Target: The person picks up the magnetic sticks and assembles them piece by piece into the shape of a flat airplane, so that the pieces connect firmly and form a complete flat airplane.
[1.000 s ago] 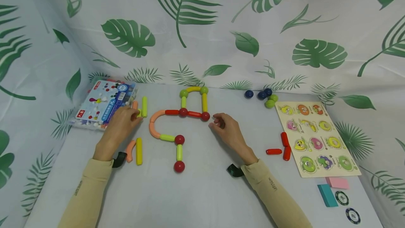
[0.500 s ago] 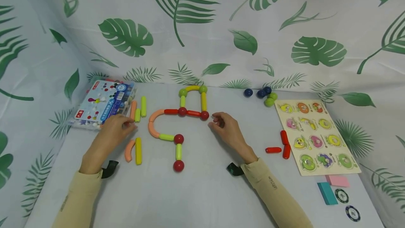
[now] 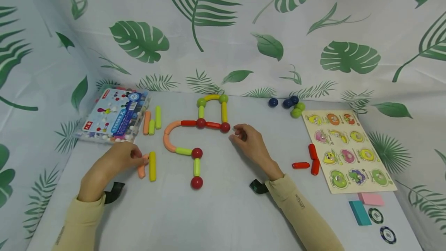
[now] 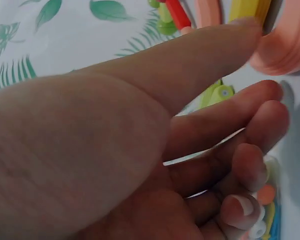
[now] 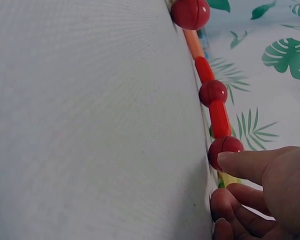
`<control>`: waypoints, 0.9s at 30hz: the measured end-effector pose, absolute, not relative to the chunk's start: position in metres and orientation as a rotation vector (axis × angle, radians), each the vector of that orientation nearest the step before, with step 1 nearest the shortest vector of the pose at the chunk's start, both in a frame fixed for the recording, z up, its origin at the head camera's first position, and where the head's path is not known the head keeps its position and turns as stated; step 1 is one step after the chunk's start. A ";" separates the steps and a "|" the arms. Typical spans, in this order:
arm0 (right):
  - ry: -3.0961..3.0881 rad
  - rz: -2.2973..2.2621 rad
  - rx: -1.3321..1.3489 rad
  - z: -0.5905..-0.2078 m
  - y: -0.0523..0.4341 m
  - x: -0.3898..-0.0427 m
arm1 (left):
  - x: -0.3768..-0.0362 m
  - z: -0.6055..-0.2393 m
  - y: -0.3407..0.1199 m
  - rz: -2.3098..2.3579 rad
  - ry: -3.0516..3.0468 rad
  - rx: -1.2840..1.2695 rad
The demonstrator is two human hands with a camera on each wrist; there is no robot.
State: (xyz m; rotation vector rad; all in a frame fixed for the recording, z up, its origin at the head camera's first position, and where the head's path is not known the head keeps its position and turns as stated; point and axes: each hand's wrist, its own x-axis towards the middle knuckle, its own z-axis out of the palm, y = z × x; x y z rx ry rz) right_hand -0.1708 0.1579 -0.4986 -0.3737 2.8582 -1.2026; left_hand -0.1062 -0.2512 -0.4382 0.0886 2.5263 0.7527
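My left hand (image 3: 120, 158) is at the curved orange rod (image 3: 141, 170), its fingertips over the rod's upper end. In the left wrist view the thumb and fingers stand apart, with the curved orange rod (image 4: 285, 47) just beyond their tips. A straight yellow rod (image 3: 152, 166) lies right beside it. My right hand (image 3: 252, 144) rests on the table, fingers loosely bent and holding nothing, next to the red ball (image 3: 225, 127) at the corner of a joined figure of rods and balls. In the right wrist view the thumb overlaps that red ball (image 5: 225, 151).
Behind the left hand lie an orange rod (image 3: 146, 122) and two lime rods, beside a clear box (image 3: 115, 115) of pieces. To the right are red rods (image 3: 312, 151), blue and green balls (image 3: 287, 103), a fruit puzzle board (image 3: 348, 152), blocks (image 3: 360, 212) and round chips.
My left hand has let go of the short lime rod beside the orange one and moved toward me to the curved orange rod. The right hand has stayed in place.
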 end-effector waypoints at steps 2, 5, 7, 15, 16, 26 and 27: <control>2.859 -1.203 -0.375 -0.499 0.158 -0.171 | -0.105 -0.439 -0.250 0.752 2.517 0.091; 2.858 -1.200 -0.376 -0.499 0.159 -0.171 | -0.103 -0.439 -0.248 0.772 2.523 0.097; 2.858 -1.200 -0.380 -0.499 0.159 -0.171 | -0.103 -0.438 -0.247 0.768 2.528 0.095; 2.865 -1.193 -0.406 -0.498 0.160 -0.172 | -0.106 -0.425 -0.243 0.762 2.513 0.043; 2.865 -1.195 -0.406 -0.498 0.160 -0.172 | -0.107 -0.423 -0.240 0.781 2.521 0.067; 2.846 -1.210 -0.388 -0.499 0.163 -0.169 | -0.120 -0.414 -0.146 0.893 2.540 0.352; 2.840 -1.218 -0.390 -0.499 0.163 -0.169 | -0.120 -0.414 -0.133 0.885 2.536 0.380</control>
